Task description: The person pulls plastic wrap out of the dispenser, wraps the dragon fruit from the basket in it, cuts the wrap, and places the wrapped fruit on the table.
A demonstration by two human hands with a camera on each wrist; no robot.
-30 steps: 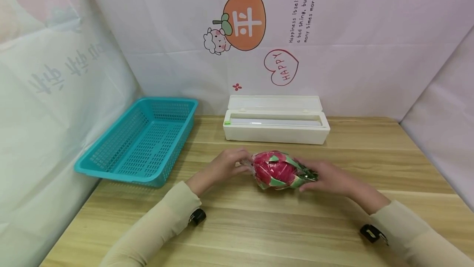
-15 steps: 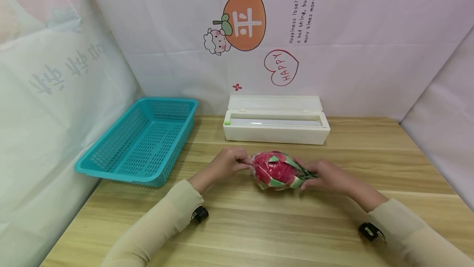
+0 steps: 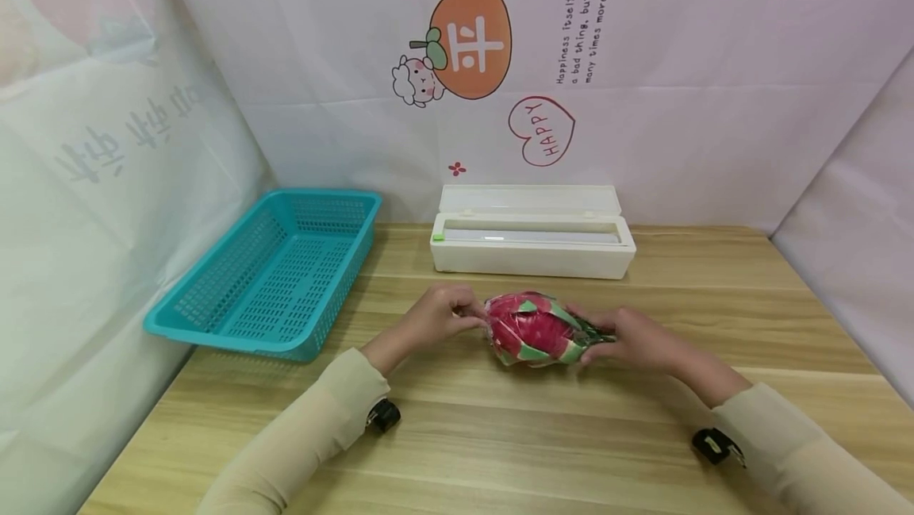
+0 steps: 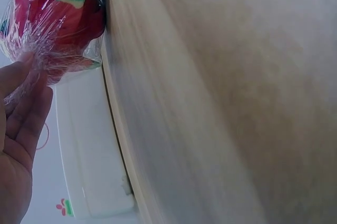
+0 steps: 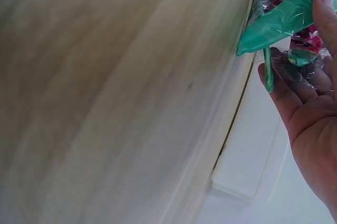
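Observation:
A red dragon fruit (image 3: 535,328) with green scales lies on its side on the wooden table, covered in clear plastic wrap (image 4: 39,45). At its left end my left hand (image 3: 446,315) pinches the gathered wrap between thumb and fingers, as the left wrist view also shows. My right hand (image 3: 631,340) is at the leafy right end, thumb in front and fingers behind. In the right wrist view the thumb presses on a long green leaf tip (image 5: 284,18), and loose wrap lies across the fingers.
Behind the fruit stands a white wrap dispenser box (image 3: 531,257) with its lid (image 3: 530,199) raised. A teal perforated basket (image 3: 324,323) stands at the left. A printed white cloth (image 3: 343,142) hangs behind the wooden table (image 3: 514,451).
The left fingers have drawn together on the wrap at the left end, where a loose tuft showed earlier. My right hand has shifted only slightly; the fruit stays in place.

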